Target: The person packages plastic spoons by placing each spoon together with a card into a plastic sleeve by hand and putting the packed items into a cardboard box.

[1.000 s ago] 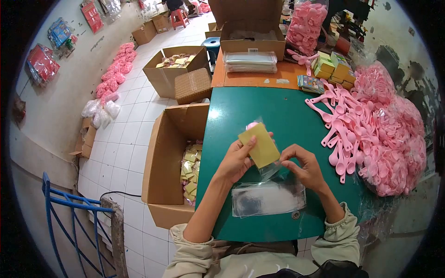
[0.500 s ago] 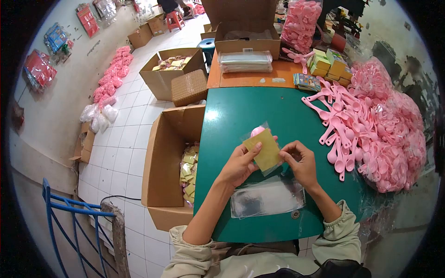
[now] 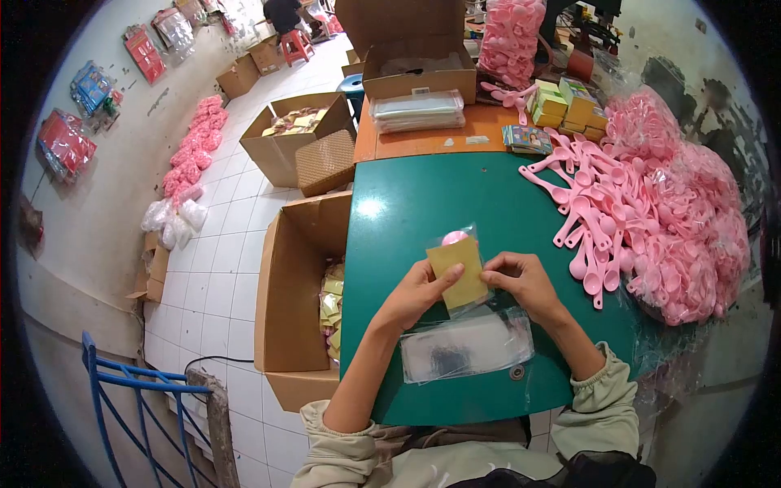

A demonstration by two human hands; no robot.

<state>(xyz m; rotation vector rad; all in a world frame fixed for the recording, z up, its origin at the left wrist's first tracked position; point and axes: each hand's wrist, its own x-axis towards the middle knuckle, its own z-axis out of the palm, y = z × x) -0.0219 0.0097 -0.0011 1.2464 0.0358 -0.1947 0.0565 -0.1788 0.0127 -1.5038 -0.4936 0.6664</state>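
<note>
**Yellow card [image 3: 457, 256] held up over a green table [image 3: 419, 195]**

In the head view, the left hand [image 3: 413, 298] comes up from the lower left, wrist slightly bent, its thumb laid across the front of the card and its fingers behind, clamping it. The card stands tilted in a clear bag [image 3: 469, 230], with a pink spoon [image 3: 455, 237] showing above its top edge. The right hand [image 3: 525, 285] reaches in from the other side, fingers curled, thumb and forefinger together at the bag's right edge; whether they pinch the film, I cannot tell. Both sleeves [image 3: 600, 398] are pushed up the forearms.

A stack of flat bags [image 3: 464, 350] lies on the table just below the hands. Loose spoons [image 3: 594, 224] spread over the table's right side, against a heap of bagged spoons [image 3: 691, 236]. Beyond is an orange table [image 3: 488, 142] bearing an open box [image 3: 423, 81]. Left of the green table, a carton [image 3: 281, 285] of bagged cards [image 3: 331, 301] sits on white tiles [image 3: 207, 281]; packets [image 3: 67, 146] hang on the wall [image 3: 163, 61].
</note>
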